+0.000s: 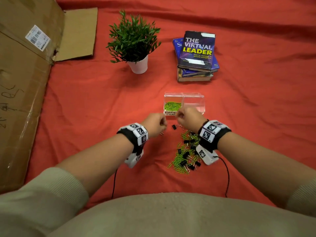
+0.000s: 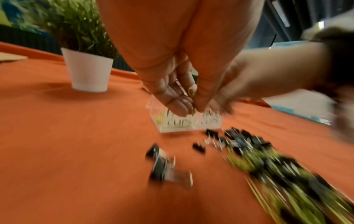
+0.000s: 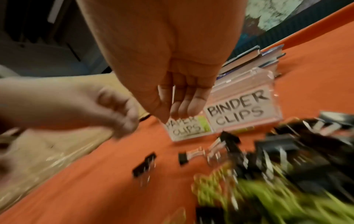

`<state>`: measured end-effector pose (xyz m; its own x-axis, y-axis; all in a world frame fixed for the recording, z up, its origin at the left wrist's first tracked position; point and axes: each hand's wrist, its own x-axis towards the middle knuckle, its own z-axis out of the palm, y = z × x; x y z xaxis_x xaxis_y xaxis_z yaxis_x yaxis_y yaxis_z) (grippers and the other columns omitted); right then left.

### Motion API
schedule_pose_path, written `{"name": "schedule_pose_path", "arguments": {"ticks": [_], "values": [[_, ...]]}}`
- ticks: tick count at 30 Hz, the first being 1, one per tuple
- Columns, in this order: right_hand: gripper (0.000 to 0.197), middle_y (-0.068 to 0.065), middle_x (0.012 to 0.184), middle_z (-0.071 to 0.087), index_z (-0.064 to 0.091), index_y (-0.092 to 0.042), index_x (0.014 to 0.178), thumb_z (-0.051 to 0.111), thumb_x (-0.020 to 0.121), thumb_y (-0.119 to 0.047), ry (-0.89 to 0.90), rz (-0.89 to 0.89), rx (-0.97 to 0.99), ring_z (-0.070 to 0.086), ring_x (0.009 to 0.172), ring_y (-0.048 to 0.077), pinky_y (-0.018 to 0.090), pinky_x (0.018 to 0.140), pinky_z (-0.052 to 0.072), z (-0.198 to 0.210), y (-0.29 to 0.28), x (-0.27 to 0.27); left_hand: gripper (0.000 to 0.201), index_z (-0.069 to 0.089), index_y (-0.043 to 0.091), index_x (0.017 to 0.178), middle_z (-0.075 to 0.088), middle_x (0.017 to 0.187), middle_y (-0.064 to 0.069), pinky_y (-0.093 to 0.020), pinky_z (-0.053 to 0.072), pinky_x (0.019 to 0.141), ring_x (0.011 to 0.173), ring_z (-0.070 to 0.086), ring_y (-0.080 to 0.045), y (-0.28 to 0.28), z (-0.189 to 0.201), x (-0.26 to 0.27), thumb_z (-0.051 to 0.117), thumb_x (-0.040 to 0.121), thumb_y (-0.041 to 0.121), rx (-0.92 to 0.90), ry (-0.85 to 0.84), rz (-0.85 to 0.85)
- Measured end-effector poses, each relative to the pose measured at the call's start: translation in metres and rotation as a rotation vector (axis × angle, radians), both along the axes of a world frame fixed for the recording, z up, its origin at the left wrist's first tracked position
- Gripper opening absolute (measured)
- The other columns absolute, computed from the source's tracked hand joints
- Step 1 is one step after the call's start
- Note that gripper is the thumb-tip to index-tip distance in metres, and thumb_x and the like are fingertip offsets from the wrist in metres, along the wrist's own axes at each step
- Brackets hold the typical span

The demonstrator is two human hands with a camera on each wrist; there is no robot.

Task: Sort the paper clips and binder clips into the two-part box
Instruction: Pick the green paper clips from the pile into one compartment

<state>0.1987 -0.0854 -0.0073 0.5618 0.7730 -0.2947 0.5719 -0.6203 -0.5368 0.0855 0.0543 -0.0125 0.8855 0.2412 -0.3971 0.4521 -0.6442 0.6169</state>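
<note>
The clear two-part box (image 1: 183, 95) stands on the red cloth, labelled PAPER CLIPS on the left and BINDER CLIPS (image 3: 239, 109) on the right. Green paper clips (image 1: 172, 106) lie in its left part; the right part looks empty. A mixed pile of green paper clips and black binder clips (image 1: 186, 151) lies in front of the box. My left hand (image 1: 164, 124) hovers just left of the box front and pinches a green paper clip (image 2: 192, 94). My right hand (image 1: 177, 115) hangs over the box front with fingers (image 3: 182, 106) bunched against the thumb; blur hides whether they hold anything.
A potted plant (image 1: 135, 43) and a stack of books (image 1: 196, 53) stand beyond the box. Flattened cardboard (image 1: 25, 82) covers the left side. Loose binder clips (image 1: 174, 126) lie between the hands. Cables (image 1: 226, 177) trail from both wrists toward my body.
</note>
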Motion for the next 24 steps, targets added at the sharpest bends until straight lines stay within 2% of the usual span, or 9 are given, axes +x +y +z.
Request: {"name": "schedule_pose_path", "arguments": {"ticks": [3, 5, 9, 11, 13, 15, 19, 22, 24], "values": [[0.011, 0.004, 0.093, 0.064, 0.068, -0.012, 0.089, 0.058, 0.084, -0.015, 0.087, 0.253, -0.147, 0.058, 0.082, 0.017, 0.033, 0.075, 0.052, -0.004, -0.031, -0.031, 0.009, 0.062, 0.013, 0.084, 0.064, 0.082, -0.003, -0.022, 0.041, 0.067, 0.075, 0.055, -0.015, 0.002, 0.008, 0.044, 0.064, 0.082, 0.005, 0.029, -0.092, 0.082], [0.017, 0.007, 0.099, 0.059, 0.067, -0.012, 0.096, 0.06, 0.082, -0.018, 0.094, 0.359, -0.213, 0.052, 0.095, 0.019, 0.034, 0.082, 0.047, -0.011, -0.047, -0.045, 0.008, 0.063, 0.01, 0.086, 0.066, 0.087, -0.008, -0.025, 0.045, 0.069, 0.076, 0.055, -0.017, 0.0, 0.007, 0.065, 0.063, 0.082, 0.003, 0.065, -0.118, 0.131], [0.036, 0.007, 0.111, 0.048, 0.06, -0.018, 0.116, 0.063, 0.08, -0.019, 0.09, 0.443, -0.252, 0.042, 0.108, 0.021, 0.037, 0.087, 0.046, -0.022, -0.067, -0.059, 0.014, 0.063, 0.008, 0.098, 0.066, 0.102, -0.011, -0.032, 0.05, 0.086, 0.091, 0.061, -0.023, -0.007, -0.003, 0.079, 0.066, 0.084, 0.007, 0.098, -0.09, 0.159], [0.036, 0.007, 0.112, 0.046, 0.059, -0.017, 0.118, 0.063, 0.082, -0.017, 0.096, 0.451, -0.262, 0.041, 0.11, 0.021, 0.039, 0.086, 0.047, -0.026, -0.07, -0.059, 0.02, 0.062, 0.01, 0.103, 0.064, 0.111, -0.01, -0.033, 0.045, 0.097, 0.108, 0.058, -0.024, -0.013, -0.004, 0.074, 0.068, 0.084, 0.011, 0.121, -0.115, 0.117], [0.03, 0.007, 0.111, 0.049, 0.062, -0.015, 0.113, 0.061, 0.083, -0.014, 0.11, 0.432, -0.24, 0.044, 0.111, 0.022, 0.037, 0.088, 0.046, -0.028, -0.071, -0.057, 0.022, 0.061, 0.013, 0.105, 0.06, 0.116, -0.006, -0.033, 0.042, 0.1, 0.113, 0.053, -0.021, -0.02, -0.001, 0.06, 0.067, 0.084, 0.015, 0.177, -0.162, 0.048], [0.023, 0.008, 0.109, 0.053, 0.064, -0.013, 0.106, 0.06, 0.084, -0.011, 0.1, 0.403, -0.222, 0.046, 0.112, 0.024, 0.037, 0.091, 0.044, -0.028, -0.071, -0.052, 0.018, 0.06, 0.014, 0.102, 0.057, 0.112, -0.003, -0.032, 0.044, 0.095, 0.104, 0.053, -0.018, -0.032, 0.0, 0.038, 0.064, 0.084, 0.015, 0.177, -0.143, -0.02], [0.02, 0.007, 0.108, 0.056, 0.063, -0.011, 0.103, 0.055, 0.085, -0.01, 0.051, 0.29, -0.207, 0.045, 0.112, 0.023, 0.036, 0.093, 0.043, -0.029, -0.072, -0.039, 0.01, 0.061, 0.012, 0.09, 0.061, 0.098, -0.006, -0.032, 0.048, 0.079, 0.091, 0.059, -0.022, -0.057, -0.01, -0.016, 0.06, 0.082, 0.018, 0.172, 0.095, -0.174], [0.024, 0.008, 0.108, 0.054, 0.061, -0.011, 0.106, 0.05, 0.085, -0.006, -0.015, 0.19, -0.159, 0.045, 0.111, 0.025, 0.037, 0.093, 0.044, -0.03, -0.073, -0.033, 0.019, 0.058, 0.017, 0.084, 0.063, 0.094, -0.005, -0.03, 0.044, 0.069, 0.086, 0.06, -0.024, -0.073, -0.021, -0.046, 0.066, 0.078, 0.034, 0.211, 0.222, -0.226], [0.025, 0.007, 0.109, 0.054, 0.061, -0.011, 0.108, 0.052, 0.085, -0.007, -0.051, 0.197, -0.112, 0.044, 0.111, 0.023, 0.036, 0.094, 0.044, -0.031, -0.073, -0.037, 0.028, 0.056, 0.019, 0.085, 0.061, 0.096, -0.004, -0.032, 0.046, 0.07, 0.088, 0.06, -0.025, -0.083, -0.028, -0.056, 0.068, 0.075, 0.042, 0.226, 0.242, -0.22]]}}
